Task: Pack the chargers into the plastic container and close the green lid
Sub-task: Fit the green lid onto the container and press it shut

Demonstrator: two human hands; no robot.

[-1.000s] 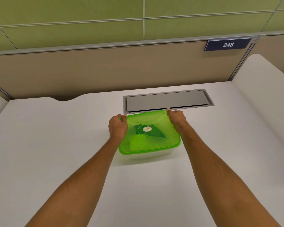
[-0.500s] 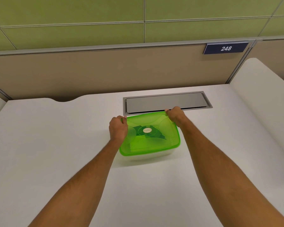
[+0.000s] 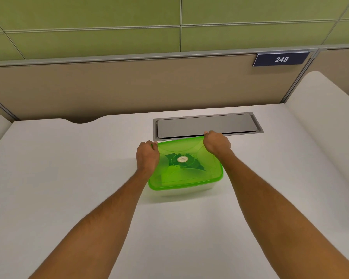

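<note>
A clear plastic container (image 3: 181, 193) stands on the white desk, covered by its translucent green lid (image 3: 187, 174) with a round label in the middle. Dark shapes, apparently the chargers (image 3: 191, 165), show dimly through the lid. My left hand (image 3: 147, 156) curls over the lid's far left corner. My right hand (image 3: 217, 142) grips the lid's far right corner, fingers bent over the rim. Both hands press on the lid's back edge.
A grey metal cable hatch (image 3: 208, 124) is set into the desk (image 3: 69, 178) just behind the container. A beige partition with a sign reading 248 (image 3: 281, 59) rises at the back. A second white desk surface (image 3: 326, 121) lies to the right.
My right hand has shifted slightly along the lid's far right corner. The lid and container stay in place, and my left hand keeps its hold.
</note>
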